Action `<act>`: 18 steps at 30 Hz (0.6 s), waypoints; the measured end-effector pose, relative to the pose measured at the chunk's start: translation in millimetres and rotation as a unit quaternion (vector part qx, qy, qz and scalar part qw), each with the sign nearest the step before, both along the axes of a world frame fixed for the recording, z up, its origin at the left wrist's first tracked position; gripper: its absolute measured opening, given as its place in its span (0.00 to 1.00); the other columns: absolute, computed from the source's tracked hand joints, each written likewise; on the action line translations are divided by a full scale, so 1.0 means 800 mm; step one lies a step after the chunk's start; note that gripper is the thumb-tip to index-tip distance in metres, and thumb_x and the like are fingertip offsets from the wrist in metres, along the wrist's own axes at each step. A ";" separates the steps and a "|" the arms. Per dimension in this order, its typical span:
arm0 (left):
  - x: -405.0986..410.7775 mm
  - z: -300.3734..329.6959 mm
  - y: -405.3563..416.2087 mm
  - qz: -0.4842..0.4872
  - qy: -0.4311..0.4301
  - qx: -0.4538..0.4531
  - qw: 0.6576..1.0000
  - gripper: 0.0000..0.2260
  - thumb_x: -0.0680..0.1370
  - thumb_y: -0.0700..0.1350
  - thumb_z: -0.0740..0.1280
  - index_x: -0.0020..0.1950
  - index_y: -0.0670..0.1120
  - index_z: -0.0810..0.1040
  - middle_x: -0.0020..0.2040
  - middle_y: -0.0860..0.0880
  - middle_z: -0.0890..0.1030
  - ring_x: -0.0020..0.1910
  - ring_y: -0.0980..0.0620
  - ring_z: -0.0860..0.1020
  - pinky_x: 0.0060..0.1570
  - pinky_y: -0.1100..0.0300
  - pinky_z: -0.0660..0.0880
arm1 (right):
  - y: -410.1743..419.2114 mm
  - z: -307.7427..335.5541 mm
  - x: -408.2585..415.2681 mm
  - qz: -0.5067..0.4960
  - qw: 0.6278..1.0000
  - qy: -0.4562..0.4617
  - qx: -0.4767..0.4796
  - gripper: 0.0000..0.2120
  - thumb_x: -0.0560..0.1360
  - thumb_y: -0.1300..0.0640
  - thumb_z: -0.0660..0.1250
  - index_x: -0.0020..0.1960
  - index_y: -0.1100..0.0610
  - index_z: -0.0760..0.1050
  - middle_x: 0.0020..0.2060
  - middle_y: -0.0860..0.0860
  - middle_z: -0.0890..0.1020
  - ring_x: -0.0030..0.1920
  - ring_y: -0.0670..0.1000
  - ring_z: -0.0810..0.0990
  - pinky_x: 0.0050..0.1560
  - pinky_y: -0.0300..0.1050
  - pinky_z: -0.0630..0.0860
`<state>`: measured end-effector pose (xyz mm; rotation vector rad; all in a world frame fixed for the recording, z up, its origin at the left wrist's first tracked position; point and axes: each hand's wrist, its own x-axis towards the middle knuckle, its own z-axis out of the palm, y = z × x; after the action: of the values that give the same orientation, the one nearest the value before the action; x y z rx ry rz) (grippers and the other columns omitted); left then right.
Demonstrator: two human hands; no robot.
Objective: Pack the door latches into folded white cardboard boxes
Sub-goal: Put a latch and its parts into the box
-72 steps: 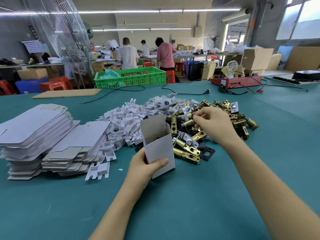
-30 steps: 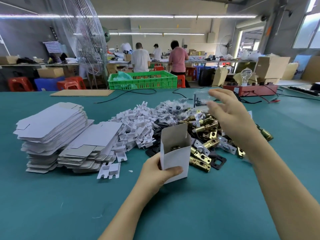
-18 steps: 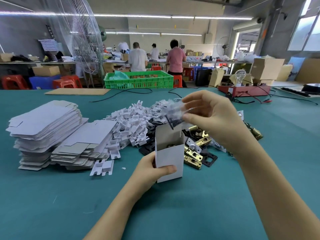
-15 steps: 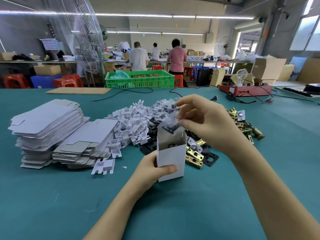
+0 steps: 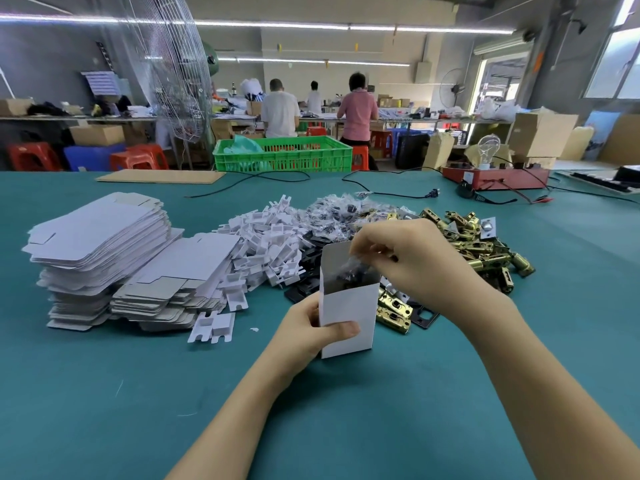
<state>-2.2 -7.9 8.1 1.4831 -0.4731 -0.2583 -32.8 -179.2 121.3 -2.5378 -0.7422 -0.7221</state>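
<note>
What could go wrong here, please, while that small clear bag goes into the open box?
The clear bag may snag on the box rim, since the right hand only pinches its top. The left hand holds the upright box low down, so a push from above could tip or crumple it.

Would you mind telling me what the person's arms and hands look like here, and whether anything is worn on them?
Both forearms are bare right to the bottom edge of the picture: no sleeves or cuffs show. The left hand and the right hand wear no gloves, and no rings, watch, bracelet or tape are visible on either hand or wrist. The nails look short and unpainted.
</note>
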 end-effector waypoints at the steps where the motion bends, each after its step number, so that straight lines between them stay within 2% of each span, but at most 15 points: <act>1: 0.000 0.000 0.000 0.001 0.002 -0.002 1.000 0.17 0.65 0.46 0.77 0.52 0.58 0.83 0.51 0.52 0.85 0.50 0.55 0.83 0.43 0.67 0.76 | 0.004 0.000 -0.001 0.013 1.000 0.012 -0.006 0.09 0.72 0.71 0.68 0.47 0.60 0.82 0.39 0.49 0.84 0.40 0.44 0.79 0.44 0.33 0.74; 3: 0.001 -0.001 0.000 0.001 0.005 -0.005 1.000 0.16 0.67 0.43 0.76 0.52 0.57 0.83 0.51 0.51 0.85 0.50 0.54 0.83 0.43 0.66 0.77 | 0.012 -0.001 -0.002 0.030 0.999 0.038 -0.011 0.08 0.72 0.70 0.69 0.47 0.60 0.82 0.39 0.49 0.84 0.39 0.42 0.78 0.44 0.30 0.73; 6: 0.001 0.000 -0.001 -0.007 0.005 -0.007 1.000 0.17 0.68 0.43 0.75 0.53 0.57 0.83 0.53 0.50 0.85 0.52 0.52 0.83 0.46 0.64 0.78 | 0.020 -0.004 -0.003 0.028 0.998 0.057 0.031 0.09 0.72 0.71 0.68 0.46 0.60 0.82 0.37 0.47 0.83 0.42 0.43 0.79 0.43 0.31 0.73; 10: 0.001 -0.001 0.000 -0.009 0.003 -0.005 1.000 0.17 0.68 0.42 0.75 0.54 0.57 0.83 0.54 0.50 0.85 0.53 0.52 0.83 0.46 0.64 0.78 | 0.024 -0.009 -0.004 -0.012 0.986 0.066 0.154 0.09 0.72 0.70 0.67 0.46 0.59 0.82 0.39 0.47 0.83 0.41 0.43 0.81 0.45 0.37 0.78; 15: 0.002 -0.002 0.000 -0.011 0.004 -0.001 1.000 0.18 0.66 0.46 0.77 0.54 0.58 0.82 0.54 0.50 0.85 0.53 0.51 0.83 0.50 0.60 0.79 | 0.027 -0.009 -0.005 0.001 0.978 0.105 0.181 0.08 0.73 0.69 0.68 0.46 0.59 0.81 0.39 0.49 0.84 0.40 0.45 0.82 0.44 0.41 0.79; 18: 0.003 -0.003 -0.001 -0.015 0.004 -0.002 1.000 0.18 0.66 0.44 0.76 0.54 0.57 0.82 0.54 0.49 0.85 0.54 0.50 0.82 0.52 0.57 0.79 | 0.028 -0.010 -0.004 -0.024 0.973 0.096 0.209 0.07 0.73 0.69 0.68 0.45 0.58 0.81 0.38 0.50 0.84 0.40 0.46 0.82 0.45 0.45 0.79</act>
<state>0.0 -8.4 5.9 1.4713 -0.4896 -0.2870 -36.1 -157.2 112.9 -2.2042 -0.4139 -0.5675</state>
